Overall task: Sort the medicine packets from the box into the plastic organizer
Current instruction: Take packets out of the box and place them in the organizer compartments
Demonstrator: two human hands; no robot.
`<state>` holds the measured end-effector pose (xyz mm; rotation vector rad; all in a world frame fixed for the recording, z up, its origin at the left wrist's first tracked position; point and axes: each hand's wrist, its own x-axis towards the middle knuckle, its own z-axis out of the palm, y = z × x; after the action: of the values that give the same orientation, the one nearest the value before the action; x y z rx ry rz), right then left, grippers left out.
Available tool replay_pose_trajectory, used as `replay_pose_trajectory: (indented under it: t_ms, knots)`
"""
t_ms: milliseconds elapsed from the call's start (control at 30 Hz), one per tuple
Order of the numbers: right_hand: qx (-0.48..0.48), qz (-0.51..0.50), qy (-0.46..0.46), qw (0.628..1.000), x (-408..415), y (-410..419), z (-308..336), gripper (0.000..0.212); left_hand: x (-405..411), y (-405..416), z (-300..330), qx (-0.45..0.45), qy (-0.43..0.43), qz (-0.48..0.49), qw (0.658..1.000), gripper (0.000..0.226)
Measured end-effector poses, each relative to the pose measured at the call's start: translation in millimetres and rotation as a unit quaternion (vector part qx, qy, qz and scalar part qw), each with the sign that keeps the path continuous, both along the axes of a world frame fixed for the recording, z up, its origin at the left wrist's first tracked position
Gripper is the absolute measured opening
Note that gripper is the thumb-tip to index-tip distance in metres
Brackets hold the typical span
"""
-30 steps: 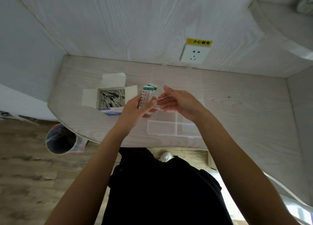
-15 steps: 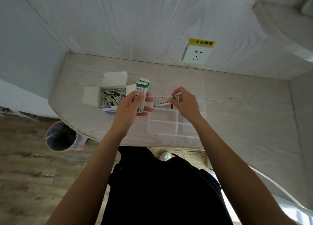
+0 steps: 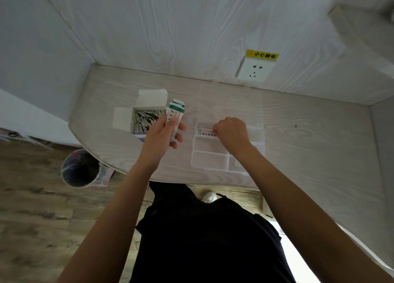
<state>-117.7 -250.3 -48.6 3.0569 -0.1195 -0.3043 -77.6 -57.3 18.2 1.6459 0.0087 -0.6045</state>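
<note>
Your left hand grips a stack of packets beside the open box. Your right hand pinches one packet, its free end low inside the clear organizer, left of your fingertips.

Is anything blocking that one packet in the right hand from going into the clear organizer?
Nothing visible does. The right hand pinches a single packet already at an open compartment of the plastic organizer, whose lid is folded back toward the wall.
</note>
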Motion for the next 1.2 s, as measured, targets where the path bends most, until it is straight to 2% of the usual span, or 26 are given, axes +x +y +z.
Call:
replay_pose_trajectory:
  t_ms: [133, 200, 233, 300, 333, 367, 400, 467, 533, 600, 733, 867, 1033, 1100, 1200]
  knots:
    - [0.031, -0.03, -0.004, 0.999, 1, 2, 8, 0.019, 0, -2, 5, -0.021, 0.024, -0.014, 0.999, 0.03]
    - [0.163, -0.125, -0.072, 0.976, -4, 5, 21, 0.019, 0, -5, 7, -0.011, 0.012, -0.03, 0.999, 0.026]
    - [0.286, -0.183, -0.113, 0.934, -7, 8, 29, 0.02, 0, -6, 8, -0.004, 0.003, -0.042, 0.999, 0.023]
    - [0.523, -0.255, -0.15, 0.799, -11, 12, 49, 0.024, -2, -11, 8, 0.008, -0.015, -0.071, 0.997, 0.019]
    - [0.599, -0.257, -0.132, 0.747, -12, 13, 59, 0.024, -2, -14, 6, 0.015, -0.022, -0.083, 0.996, 0.017]
    - [0.64, -0.244, -0.111, 0.72, -14, 13, 64, 0.023, -3, -17, 4, 0.025, -0.028, -0.097, 0.995, 0.016]
    - [0.652, -0.224, -0.095, 0.719, -17, 11, 67, 0.023, -4, -22, 1, 0.036, -0.033, -0.118, 0.992, 0.014]
    - [0.628, -0.193, -0.095, 0.748, -21, 8, 65, 0.023, -6, -31, -5, 0.052, -0.028, -0.16, 0.985, 0.014]
    - [0.604, -0.212, -0.125, 0.758, -29, 2, 57, 0.02, -10, -42, -10, 0.039, 0.015, -0.17, 0.985, 0.021]
    - [0.595, -0.249, -0.151, 0.749, -37, -4, 51, 0.023, -12, -50, -14, 0.014, 0.051, -0.151, 0.987, 0.021]
    - [0.601, -0.285, -0.141, 0.733, -49, -13, 41, 0.028, -13, -57, -27, 0.087, -0.02, -0.153, 0.984, 0.011]
    - [0.604, -0.282, -0.136, 0.733, -56, -15, 37, 0.031, -14, -63, -29, 0.08, -0.021, -0.154, 0.985, 0.013]
    - [0.6, -0.301, -0.13, 0.729, -54, -17, 30, 0.013, -17, -64, -36, 0.076, -0.018, -0.21, 0.975, 0.013]
    - [0.596, -0.32, -0.13, 0.725, -52, -19, 27, 0.01, -19, -64, -39, 0.074, 0.001, -0.201, 0.977, 0.018]
    - [0.605, -0.359, -0.133, 0.698, -53, -22, 22, 0.011, -16, -64, -43, 0.095, -0.044, -0.159, 0.982, 0.021]
